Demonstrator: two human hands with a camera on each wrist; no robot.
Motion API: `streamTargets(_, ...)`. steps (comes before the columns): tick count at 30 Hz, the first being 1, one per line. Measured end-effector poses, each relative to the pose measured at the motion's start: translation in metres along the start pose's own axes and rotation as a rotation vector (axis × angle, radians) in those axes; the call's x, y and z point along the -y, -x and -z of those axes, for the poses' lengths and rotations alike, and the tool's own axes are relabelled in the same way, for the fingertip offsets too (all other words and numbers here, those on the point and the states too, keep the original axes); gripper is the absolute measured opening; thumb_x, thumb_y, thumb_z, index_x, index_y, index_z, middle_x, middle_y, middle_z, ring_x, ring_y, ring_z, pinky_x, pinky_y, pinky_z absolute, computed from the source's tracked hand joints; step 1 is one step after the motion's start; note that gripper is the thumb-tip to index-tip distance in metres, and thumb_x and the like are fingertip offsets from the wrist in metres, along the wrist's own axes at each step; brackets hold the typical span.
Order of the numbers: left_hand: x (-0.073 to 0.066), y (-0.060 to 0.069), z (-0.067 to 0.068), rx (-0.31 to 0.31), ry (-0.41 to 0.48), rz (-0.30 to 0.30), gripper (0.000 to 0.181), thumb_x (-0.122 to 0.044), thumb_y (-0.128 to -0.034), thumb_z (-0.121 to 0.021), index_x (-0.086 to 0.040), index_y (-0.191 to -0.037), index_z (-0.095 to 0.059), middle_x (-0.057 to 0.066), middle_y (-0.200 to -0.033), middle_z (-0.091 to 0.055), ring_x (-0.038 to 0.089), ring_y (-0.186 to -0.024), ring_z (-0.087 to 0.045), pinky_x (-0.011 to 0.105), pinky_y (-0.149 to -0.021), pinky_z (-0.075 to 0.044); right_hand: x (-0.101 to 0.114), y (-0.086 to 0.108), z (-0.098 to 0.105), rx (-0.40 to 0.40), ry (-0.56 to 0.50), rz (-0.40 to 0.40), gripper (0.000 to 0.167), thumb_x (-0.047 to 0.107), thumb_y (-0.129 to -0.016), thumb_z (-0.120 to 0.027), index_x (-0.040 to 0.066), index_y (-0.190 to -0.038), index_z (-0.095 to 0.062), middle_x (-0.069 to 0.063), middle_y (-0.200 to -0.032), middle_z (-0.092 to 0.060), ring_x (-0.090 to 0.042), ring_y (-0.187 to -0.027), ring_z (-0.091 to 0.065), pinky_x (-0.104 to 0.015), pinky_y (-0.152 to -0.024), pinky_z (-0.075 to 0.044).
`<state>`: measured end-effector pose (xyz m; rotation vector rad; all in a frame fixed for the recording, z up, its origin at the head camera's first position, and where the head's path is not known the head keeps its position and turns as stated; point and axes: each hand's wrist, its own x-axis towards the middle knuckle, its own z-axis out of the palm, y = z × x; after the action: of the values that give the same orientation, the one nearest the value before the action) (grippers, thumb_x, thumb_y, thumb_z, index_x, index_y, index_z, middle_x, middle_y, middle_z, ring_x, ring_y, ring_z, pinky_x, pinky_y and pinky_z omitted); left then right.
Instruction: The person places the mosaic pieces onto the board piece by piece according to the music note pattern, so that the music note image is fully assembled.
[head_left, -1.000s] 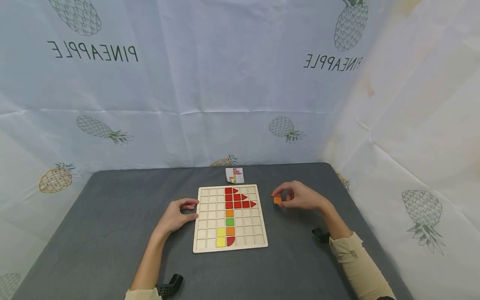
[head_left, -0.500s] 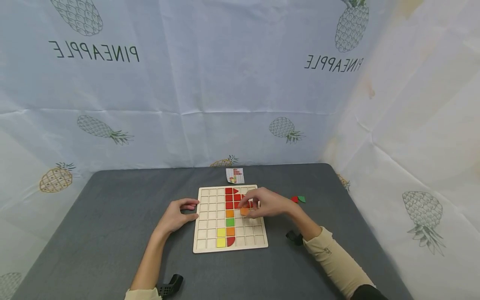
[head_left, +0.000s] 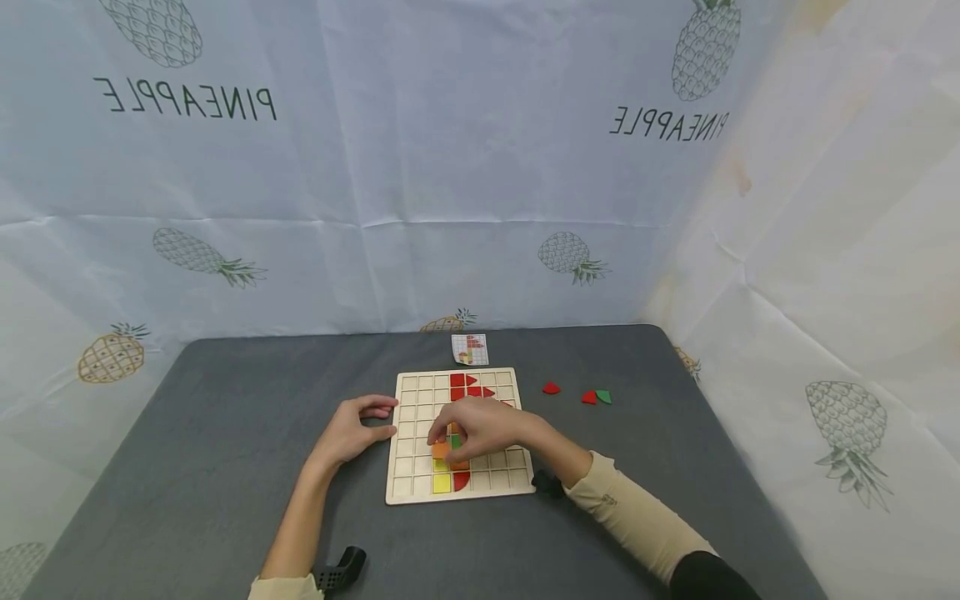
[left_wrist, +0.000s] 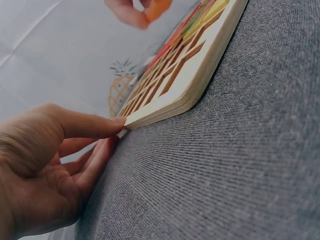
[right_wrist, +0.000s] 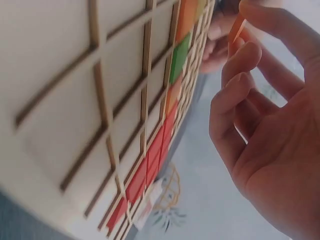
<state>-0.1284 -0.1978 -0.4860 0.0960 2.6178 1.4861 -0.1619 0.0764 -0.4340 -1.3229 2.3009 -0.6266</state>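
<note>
A pale wooden grid board [head_left: 405, 471] lies on the table, holding red, orange, green and yellow pieces in its cells. My left hand [head_left: 348, 432] rests at the board's left edge; thumb and fingertips touch the rim, as the left wrist view shows with the thumb [left_wrist: 95, 126]. Over the board my right hand [head_left: 483, 427] pinches an orange square tile [head_left: 440, 450] between thumb and fingers. In the right wrist view this tile [right_wrist: 236, 31] is held clear of the grid, tilted. The right hand covers part of the middle rows in the head view.
A small printed pattern card [head_left: 470, 350] lies behind the board. To the right are a red rounded piece [head_left: 551, 388], another red piece [head_left: 589, 398] and a green one [head_left: 603, 397]. A patterned curtain [head_left: 450, 167] stands behind the grey table [head_left: 225, 433].
My right hand has carried the orange tile from the table right of the board leftward over the grid, uncovering loose red and green pieces. The left hand has stayed at the edge.
</note>
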Motion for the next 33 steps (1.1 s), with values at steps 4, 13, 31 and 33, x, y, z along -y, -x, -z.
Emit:
streamTargets(4, 0.002, 0.000, 0.001, 0.010, 0.007, -0.011, 0.046, -0.004, -0.0923, -0.083, 0.002, -0.136, -0.071, 0.024, -0.132, -0.073, 0.035, -0.120, -0.069, 0.036, -0.094, -0.056, 0.004, -0.011, -0.007, 0.021, 0.048, -0.003, 0.030, 0.026, -0.096, -0.083, 0.019, -0.125, -0.080, 0.005, -0.116, -0.076, -0.005, -0.083, -0.061, -0.016, -0.083, -0.049)
streamTargets(13, 0.003, 0.000, 0.002, 0.018, 0.016, -0.018, 0.046, -0.004, -0.0919, -0.083, 0.002, -0.136, -0.071, 0.024, -0.131, -0.073, 0.035, -0.120, -0.070, 0.029, -0.090, -0.055, 0.004, -0.027, -0.022, 0.057, 0.122, -0.011, 0.031, 0.029, -0.097, -0.084, 0.022, -0.127, -0.080, 0.010, -0.122, -0.077, 0.000, -0.106, -0.067, -0.017, -0.093, -0.053)
streamTargets(31, 0.002, -0.002, 0.000, 0.000, -0.011, 0.004, 0.045, -0.005, -0.0912, -0.084, 0.000, -0.135, -0.073, 0.021, -0.127, -0.074, 0.032, -0.116, -0.070, 0.030, -0.091, -0.054, 0.006, -0.008, -0.012, 0.013, -0.001, -0.008, 0.031, 0.021, -0.098, -0.082, 0.015, -0.128, -0.079, 0.001, -0.124, -0.077, 0.003, -0.076, -0.059, -0.015, -0.080, -0.050)
streamTargets(33, 0.001, -0.002, 0.000, 0.002, -0.010, 0.005, 0.046, -0.005, -0.0913, -0.084, 0.001, -0.135, -0.072, 0.022, -0.128, -0.074, 0.032, -0.117, -0.070, 0.032, -0.092, -0.054, 0.003, -0.001, -0.007, -0.013, -0.032, -0.025, 0.031, 0.020, -0.098, -0.082, 0.014, -0.129, -0.079, -0.001, -0.125, -0.078, 0.002, -0.077, -0.061, -0.017, -0.078, -0.051)
